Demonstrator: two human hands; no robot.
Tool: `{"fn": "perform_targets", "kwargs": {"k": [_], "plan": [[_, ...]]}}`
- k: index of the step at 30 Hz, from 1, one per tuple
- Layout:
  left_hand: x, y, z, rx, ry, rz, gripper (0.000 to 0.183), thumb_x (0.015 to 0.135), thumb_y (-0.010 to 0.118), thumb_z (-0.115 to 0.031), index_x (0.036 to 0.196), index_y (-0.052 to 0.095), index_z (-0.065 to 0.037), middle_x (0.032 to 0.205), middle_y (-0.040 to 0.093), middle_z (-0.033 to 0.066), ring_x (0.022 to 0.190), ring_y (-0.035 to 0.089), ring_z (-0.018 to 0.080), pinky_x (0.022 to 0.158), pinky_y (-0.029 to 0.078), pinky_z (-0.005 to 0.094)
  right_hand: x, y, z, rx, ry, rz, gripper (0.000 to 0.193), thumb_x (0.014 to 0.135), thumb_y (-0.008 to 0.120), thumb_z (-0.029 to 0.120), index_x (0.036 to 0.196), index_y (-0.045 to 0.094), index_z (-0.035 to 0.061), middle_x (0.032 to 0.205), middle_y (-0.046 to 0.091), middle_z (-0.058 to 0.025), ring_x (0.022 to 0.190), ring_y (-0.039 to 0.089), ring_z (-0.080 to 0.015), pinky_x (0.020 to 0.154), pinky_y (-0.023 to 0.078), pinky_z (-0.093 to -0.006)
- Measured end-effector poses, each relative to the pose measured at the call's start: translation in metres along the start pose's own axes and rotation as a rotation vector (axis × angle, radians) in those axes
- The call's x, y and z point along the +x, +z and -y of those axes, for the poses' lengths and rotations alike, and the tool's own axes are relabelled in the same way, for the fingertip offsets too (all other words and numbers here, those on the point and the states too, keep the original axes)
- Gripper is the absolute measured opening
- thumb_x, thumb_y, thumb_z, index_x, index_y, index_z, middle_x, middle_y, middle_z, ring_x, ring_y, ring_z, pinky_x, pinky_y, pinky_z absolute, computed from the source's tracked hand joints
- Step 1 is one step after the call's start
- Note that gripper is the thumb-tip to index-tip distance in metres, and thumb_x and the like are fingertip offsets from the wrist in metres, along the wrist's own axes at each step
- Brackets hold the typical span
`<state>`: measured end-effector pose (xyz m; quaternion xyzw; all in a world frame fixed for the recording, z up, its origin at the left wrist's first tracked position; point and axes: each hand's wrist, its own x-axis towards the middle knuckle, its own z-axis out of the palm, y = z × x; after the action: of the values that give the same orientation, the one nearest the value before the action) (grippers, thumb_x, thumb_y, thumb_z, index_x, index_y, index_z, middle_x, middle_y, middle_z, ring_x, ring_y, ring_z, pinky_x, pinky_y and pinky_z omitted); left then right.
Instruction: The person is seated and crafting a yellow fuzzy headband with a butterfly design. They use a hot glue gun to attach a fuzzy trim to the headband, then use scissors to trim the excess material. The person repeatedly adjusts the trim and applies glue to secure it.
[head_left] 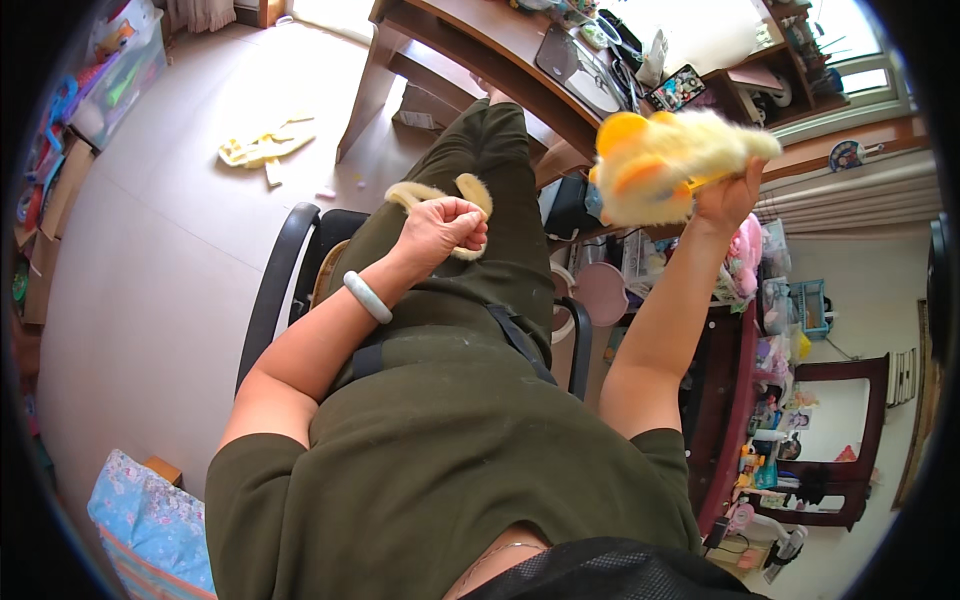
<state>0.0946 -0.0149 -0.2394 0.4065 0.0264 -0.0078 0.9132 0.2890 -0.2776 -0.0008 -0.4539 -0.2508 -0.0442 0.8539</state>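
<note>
In front of my lap, my left hand is closed, its thumb and fingers pinched on a fuzzy pale-yellow strip. The strip bends in a loop around the fingers, and a bracelet sits on that wrist. My right hand is raised out to the right by the desk. It grips a fluffy yellow plush toy with orange parts, holding it at its right end. The toy's underside and my right fingertips are partly hidden. The two hands are well apart.
A wooden desk stands ahead, bearing a phone and clutter. Pale-yellow pieces lie on the floor at left. The chair's armrest is beside my left leg. Plastic bins stand far left; a blue floral bag lies lower left.
</note>
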Motion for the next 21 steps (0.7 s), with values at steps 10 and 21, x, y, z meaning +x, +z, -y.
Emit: {"fn": "perform_targets", "kwargs": {"k": [10,21], "plan": [[-0.003,0.006,-0.001,-0.007,0.007,0.02,0.016,0.094,0.062,-0.015,0.1,0.063,0.0,0.086,0.067,0.0068,0.073,0.066,0.0151,0.07,0.056,0.0288,0.015,-0.006,-0.032,0.434,0.419,0.529,0.036,0.098,0.05,0.039,0.113,0.066,0.0098,0.084,0.06,-0.0022,0.062,0.045,-0.0112,0.059,0.037,-0.0258],[0.003,-0.014,-0.004,0.241,0.174,-0.075,0.014,0.1,0.052,-0.018,0.098,0.053,-0.005,0.075,0.062,0.0037,0.069,0.06,0.0116,0.069,0.051,0.0235,-0.004,-0.017,-0.074,0.433,0.54,0.097,0.035,0.099,0.049,0.041,0.103,0.062,0.0091,0.072,0.05,-0.0016,0.059,0.042,-0.013,0.058,0.036,-0.0288]]}}
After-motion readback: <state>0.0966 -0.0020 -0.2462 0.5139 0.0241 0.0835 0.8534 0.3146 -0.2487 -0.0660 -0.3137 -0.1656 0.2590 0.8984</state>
